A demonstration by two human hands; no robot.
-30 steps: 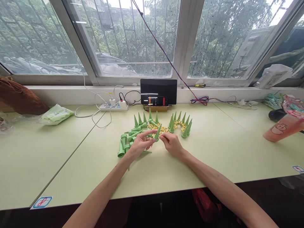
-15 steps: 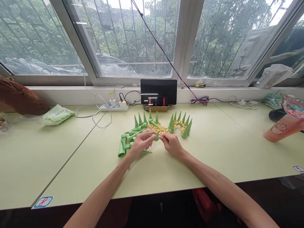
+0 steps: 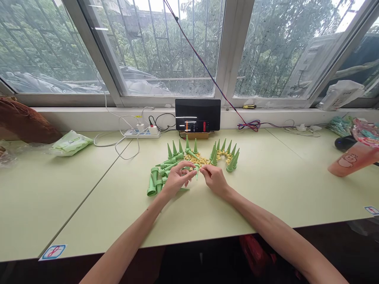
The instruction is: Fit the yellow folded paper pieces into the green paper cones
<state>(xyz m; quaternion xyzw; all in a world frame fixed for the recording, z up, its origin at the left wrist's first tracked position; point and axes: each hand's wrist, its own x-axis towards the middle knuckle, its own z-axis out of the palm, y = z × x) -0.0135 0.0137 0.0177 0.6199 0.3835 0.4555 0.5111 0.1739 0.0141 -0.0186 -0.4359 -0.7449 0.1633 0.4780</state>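
A green plastic watering spike (image 3: pixel 197 172) is pinched in the fingertips of my left hand (image 3: pixel 177 178), its tip pointing down. Just to the right of it, my right hand (image 3: pixel 215 179) has thumb and forefinger pressed together; whatever they hold is too small to make out. Behind my hands lies a heap of small yellow plastic pieces (image 3: pixel 201 161). Several green spikes (image 3: pixel 169 150) stand upright at the back left, and more upright spikes (image 3: pixel 232 162) stand in an arc on the right. Loose green spikes (image 3: pixel 152 183) lie piled beside my left hand, which partly hides them.
A phone (image 3: pixel 197 126) leans against a dark tablet (image 3: pixel 197 108) at the back. A power strip (image 3: pixel 142 133) with cables and a green packet (image 3: pixel 72 142) are to the left. On the right stands a tilted pink cup (image 3: pixel 346 161). A yellow cutter (image 3: pixel 249 106) rests on the sill.
The spike in my left hand has turned over, from tip up to tip down. My right hand has barely moved and stays pinched beside it.
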